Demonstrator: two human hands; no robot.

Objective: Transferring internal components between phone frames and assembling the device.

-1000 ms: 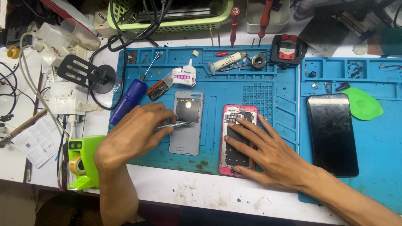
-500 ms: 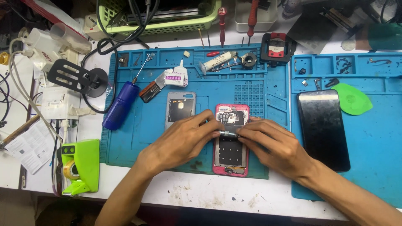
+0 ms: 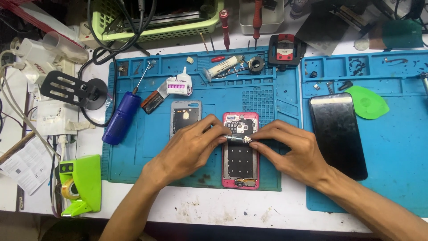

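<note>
On the counter point(image 3: 214, 209), a blue work mat point(image 3: 133, 147) bore an opened pink phone point(image 3: 240, 154). Above it, left hand point(image 3: 189, 149) and right hand point(image 3: 292, 149) met, fingers point(image 3: 223, 139) pinched closed on tweezers point(image 3: 235, 139) over its upper half.

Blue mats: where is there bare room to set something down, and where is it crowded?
Bare blue shows on the left mat between the blue screwdriver handle and the left hand, and on the right mat right of the black phone. The tray compartments along the top are crowded with small parts.
</note>
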